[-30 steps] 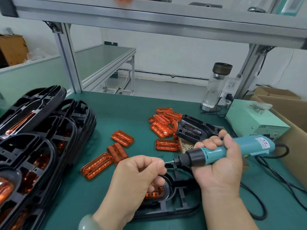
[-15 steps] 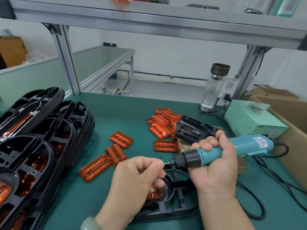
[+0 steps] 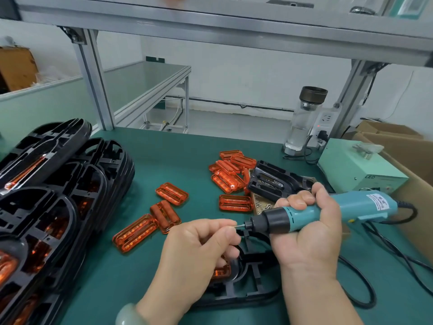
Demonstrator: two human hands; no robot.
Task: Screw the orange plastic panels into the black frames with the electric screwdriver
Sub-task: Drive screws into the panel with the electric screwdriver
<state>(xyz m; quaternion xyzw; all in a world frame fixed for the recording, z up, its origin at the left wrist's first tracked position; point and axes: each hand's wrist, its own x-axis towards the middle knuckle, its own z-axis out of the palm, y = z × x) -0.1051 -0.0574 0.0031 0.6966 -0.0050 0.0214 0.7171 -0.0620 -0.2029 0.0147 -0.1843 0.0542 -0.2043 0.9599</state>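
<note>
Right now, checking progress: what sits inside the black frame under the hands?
An orange panel shows inside the black frame; the left hand covers most of it, so its screw holes are hidden.

Perhaps a screw point(image 3: 235, 227), too small

a factory assembly station is shown: a green-matted workbench point(image 3: 178, 156) is framed by aluminium posts point(image 3: 93, 78) under a shelf point(image 3: 210, 22). black frames point(image 3: 58, 184) are stacked at the left, identical orange panels point(image 3: 172, 193) are scattered mid-bench, and an electric screwdriver point(image 3: 304, 214), a power box point(image 3: 351, 170) and cardboard cartons point(image 3: 398, 141) are seen at the right.
</note>
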